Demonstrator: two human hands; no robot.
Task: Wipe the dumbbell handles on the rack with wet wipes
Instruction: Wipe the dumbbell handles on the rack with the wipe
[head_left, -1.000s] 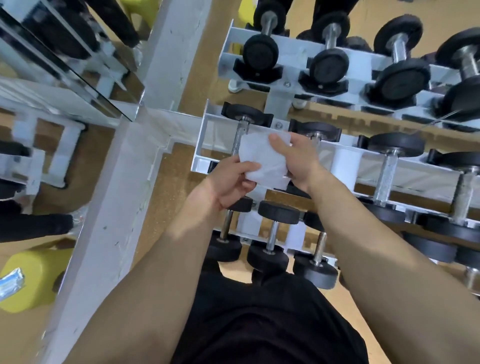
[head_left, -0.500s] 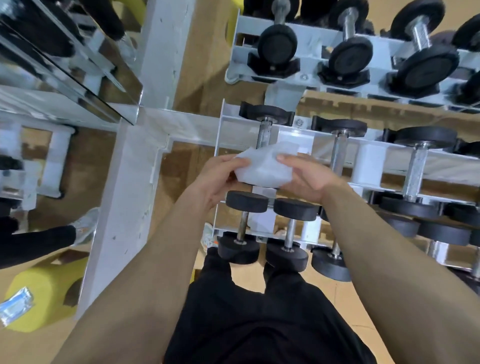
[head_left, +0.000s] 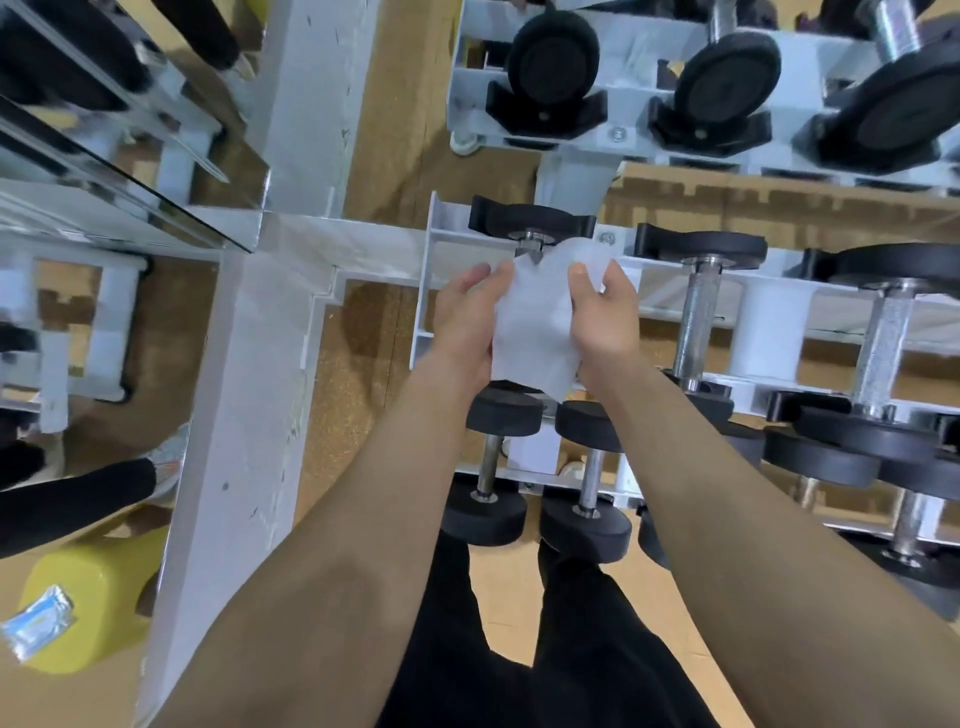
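**Gym rack: wipe on the end handle, most handles likely still to do**

Brown gym flooring runs under a white rack (head_left: 427, 312) of dumbbells. At frame centre, the left hand (head_left: 465, 322) and right hand (head_left: 605, 322) each grip an edge of the wet wipe (head_left: 535, 332). It is draped over the leftmost middle-tier dumbbell handle (head_left: 531, 248). The neighbouring handles (head_left: 701, 322) to the right stand uncovered, probably still unwiped.
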